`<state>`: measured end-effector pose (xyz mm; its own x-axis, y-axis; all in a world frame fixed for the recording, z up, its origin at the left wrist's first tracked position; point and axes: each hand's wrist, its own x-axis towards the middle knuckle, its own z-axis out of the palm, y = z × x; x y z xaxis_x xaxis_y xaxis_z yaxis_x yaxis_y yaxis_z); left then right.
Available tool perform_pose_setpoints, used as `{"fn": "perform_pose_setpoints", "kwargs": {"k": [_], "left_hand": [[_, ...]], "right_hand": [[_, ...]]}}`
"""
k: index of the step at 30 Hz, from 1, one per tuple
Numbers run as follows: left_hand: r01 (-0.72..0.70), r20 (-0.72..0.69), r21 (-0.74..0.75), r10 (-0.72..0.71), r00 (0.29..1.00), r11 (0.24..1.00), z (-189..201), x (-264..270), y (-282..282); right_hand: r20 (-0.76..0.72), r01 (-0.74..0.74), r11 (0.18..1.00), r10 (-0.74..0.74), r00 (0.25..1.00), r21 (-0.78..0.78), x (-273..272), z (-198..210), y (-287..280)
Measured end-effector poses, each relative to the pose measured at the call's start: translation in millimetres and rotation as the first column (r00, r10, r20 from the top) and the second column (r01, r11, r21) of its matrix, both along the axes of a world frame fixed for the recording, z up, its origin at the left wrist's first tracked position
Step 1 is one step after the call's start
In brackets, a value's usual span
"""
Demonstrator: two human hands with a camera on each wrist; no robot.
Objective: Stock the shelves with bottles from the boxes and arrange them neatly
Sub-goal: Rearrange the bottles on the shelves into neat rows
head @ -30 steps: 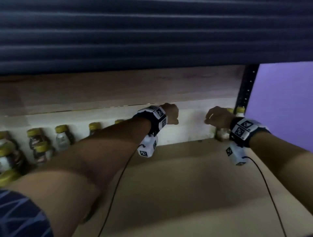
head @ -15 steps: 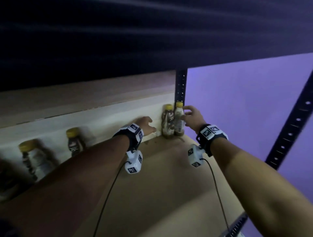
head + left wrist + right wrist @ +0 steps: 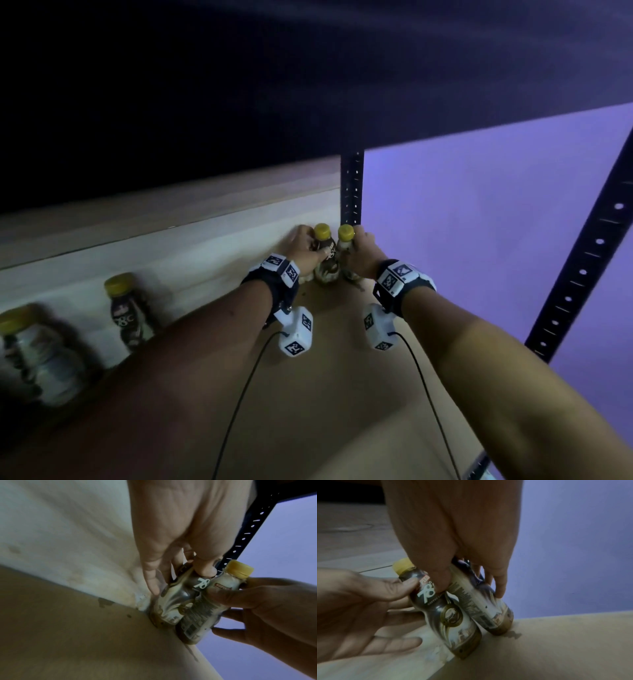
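Two small yellow-capped coffee bottles stand side by side in the back right corner of the shelf (image 3: 342, 394). My left hand (image 3: 313, 248) grips the dark-labelled left bottle (image 3: 325, 251), thumb on its front and fingers behind. My right hand (image 3: 356, 246) grips the pale-labelled right bottle (image 3: 344, 240). In the left wrist view the left bottle (image 3: 178, 597) and right bottle (image 3: 205, 612) touch each other, bases on the board. In the right wrist view the right bottle (image 3: 481, 601) tilts slightly against the left bottle (image 3: 448, 614).
More yellow-capped bottles (image 3: 128, 308) stand along the pale back board at the left, one blurred one (image 3: 30, 353) nearest me. A black perforated post (image 3: 352, 188) rises just behind the corner, another post (image 3: 582, 267) at the front right. A dark shelf underside hangs overhead.
Both hands have reached into the back right corner and taken hold of the two bottles; half a second ago the left hand was still beside them. The view has swung right.
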<state>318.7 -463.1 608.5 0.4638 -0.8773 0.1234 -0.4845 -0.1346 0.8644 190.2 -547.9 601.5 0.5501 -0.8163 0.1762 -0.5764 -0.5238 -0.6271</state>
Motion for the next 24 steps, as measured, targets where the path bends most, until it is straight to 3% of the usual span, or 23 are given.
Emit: {"fn": "perform_pose_setpoints", "kwargs": {"k": [4, 8, 12, 15, 24], "left_hand": [[-0.026, -0.067, -0.140, 0.016, 0.998, 0.990, -7, -12, 18], [-0.025, -0.088, -0.203, 0.007, 0.996, 0.979, -1, -10, 51], [-0.072, -0.256, -0.197, 0.020, 0.966, 0.978, 1, -7, 105], [-0.150, -0.298, -0.227, 0.078, 0.951, 0.962, -1, -3, 153], [-0.412, -0.238, -0.245, 0.357, 0.903, 0.878, -6, 22, 284]], "right_hand": [[0.046, -0.102, 0.992, 0.106, 0.993, -0.071, -9, -1, 25], [0.160, -0.088, 0.992, 0.074, 0.984, 0.087, -17, 6, 45], [0.212, -0.215, 0.961, 0.177, 0.961, 0.172, -13, 15, 83], [0.203, -0.287, 0.938, 0.248, 0.947, 0.194, -3, 17, 118], [0.297, -0.508, 0.838, 0.442, 0.846, 0.199, 50, 13, 229]]}}
